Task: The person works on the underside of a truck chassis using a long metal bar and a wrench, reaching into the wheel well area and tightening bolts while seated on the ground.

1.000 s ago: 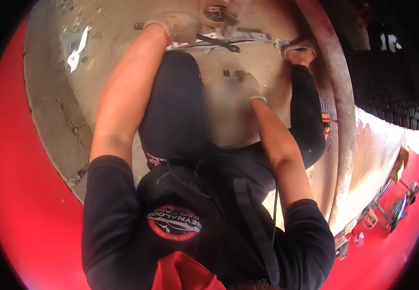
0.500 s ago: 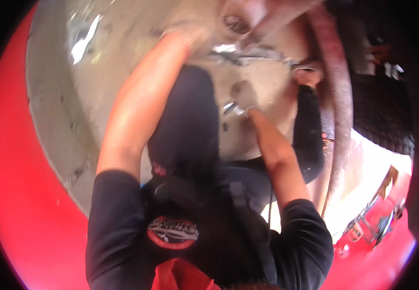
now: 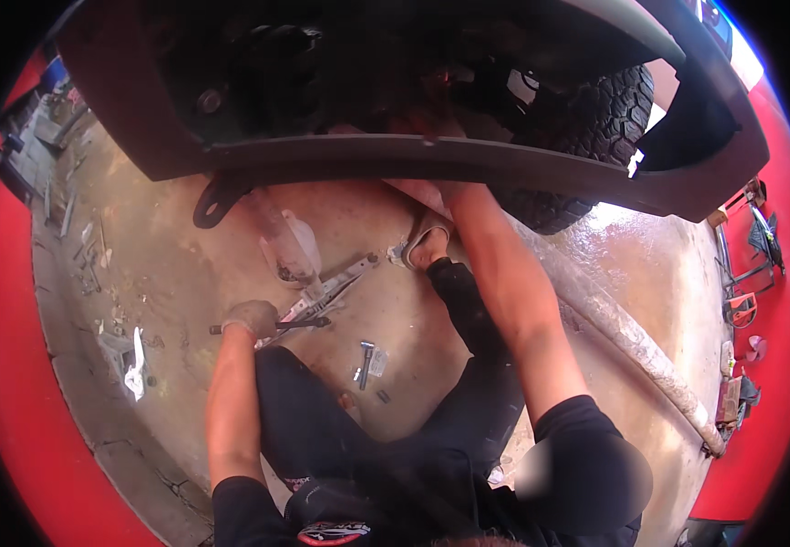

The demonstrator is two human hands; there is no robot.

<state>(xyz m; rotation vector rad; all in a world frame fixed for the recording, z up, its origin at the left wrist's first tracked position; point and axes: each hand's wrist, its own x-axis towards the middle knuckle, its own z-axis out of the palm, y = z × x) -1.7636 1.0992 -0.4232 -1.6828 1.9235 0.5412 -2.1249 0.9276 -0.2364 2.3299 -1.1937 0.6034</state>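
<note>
My gloved left hand [image 3: 251,318] is closed round a long dark wrench [image 3: 304,324], held low beside my knee and near a long metal scissor-jack-like piece [image 3: 337,287] on the concrete. My right forearm [image 3: 518,292] reaches up behind the lip of a dark vehicle bumper [image 3: 413,164]; its hand is lost in the shadow there. A metal socket tool [image 3: 364,363] lies on the floor between my legs, with a small dark piece [image 3: 383,397] near it.
A thick tyre [image 3: 614,109] is behind the bumper, and a tow bracket [image 3: 214,205] hangs below it. A pinkish support [image 3: 287,248] stands underneath. A long pipe [image 3: 632,356] crosses the floor on my right. Tools and scraps [image 3: 746,273] lie along both red sides.
The view has tilted up to show the bumper. My right hand has left the tool on the floor and gone up underneath. My left hand still grips the wrench.
</note>
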